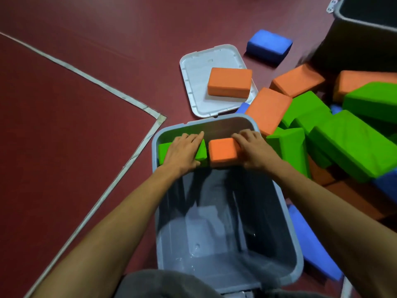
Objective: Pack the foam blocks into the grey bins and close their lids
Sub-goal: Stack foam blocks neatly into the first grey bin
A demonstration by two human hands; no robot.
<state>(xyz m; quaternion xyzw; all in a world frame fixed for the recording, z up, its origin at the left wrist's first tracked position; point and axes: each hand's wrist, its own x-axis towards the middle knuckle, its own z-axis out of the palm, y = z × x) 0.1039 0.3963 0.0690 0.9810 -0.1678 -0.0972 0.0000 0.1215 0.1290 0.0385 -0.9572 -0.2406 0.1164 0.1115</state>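
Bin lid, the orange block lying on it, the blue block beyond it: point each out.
Bin lid [196, 87]: head view, bare inner face left of the block.
Orange block [229, 81]: head view, middle of top face.
Blue block [269, 41]: head view, middle of top face.

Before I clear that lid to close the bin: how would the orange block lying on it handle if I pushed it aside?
The orange block is probably light and a bit squashy, being foam. Its flat, boxy faces suggest sliding, not rolling. It lies low on the lid, so tipping seems unlikely.
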